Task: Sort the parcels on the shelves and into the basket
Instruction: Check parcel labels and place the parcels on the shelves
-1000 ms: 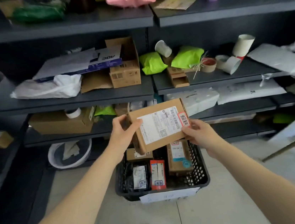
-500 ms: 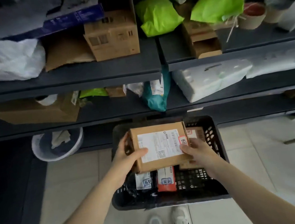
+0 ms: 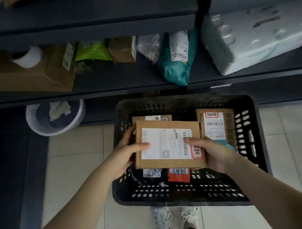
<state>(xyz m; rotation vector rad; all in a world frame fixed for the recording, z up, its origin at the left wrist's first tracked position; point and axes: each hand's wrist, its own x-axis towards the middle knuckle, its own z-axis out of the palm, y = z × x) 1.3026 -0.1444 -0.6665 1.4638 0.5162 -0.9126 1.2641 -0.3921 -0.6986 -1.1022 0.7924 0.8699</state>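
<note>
Held parcel: a flat cardboard box (image 3: 169,144), label up, at the centre of the frame. It hangs over the open basket and covers part of what lies there. Whether it already rests on anything I cannot tell.
Left hand: the left hand (image 3: 125,157) grips the box's left edge, thumb on the label and fingers curled round the far side.
Right hand: the right hand (image 3: 214,154) grips the lower right corner, thumb on the barcode and fingers underneath.
Step in hand: by my reading, this box is being put into the basket, not onto a shelf.
Next move: it calls for lowering the box flat, drawing the fingers out from under it and letting go with both thumbs.
Basket: one black perforated basket (image 3: 182,98) stands on the tiled floor, centre to lower right.
Parcels in the basket: four show.
- back box (image 3: 152,118), just beyond the held one
- tall box (image 3: 216,125), at the right
- dark bag (image 3: 151,173), below
- red packet (image 3: 178,174), beside the dark bag
Shelf: one shelf (image 3: 123,83) across the upper frame carries six parcels.
- big carton (image 3: 27,78), with a white roll (image 3: 29,57) on top
- green bag (image 3: 93,51)
- small brown box (image 3: 122,50)
- clear bag (image 3: 148,46)
- teal bag (image 3: 176,61)
- white wrapped block (image 3: 251,39)
Floor: one white bin (image 3: 55,118) at left of centre, and two shoes (image 3: 176,219) at the bottom edge.
</note>
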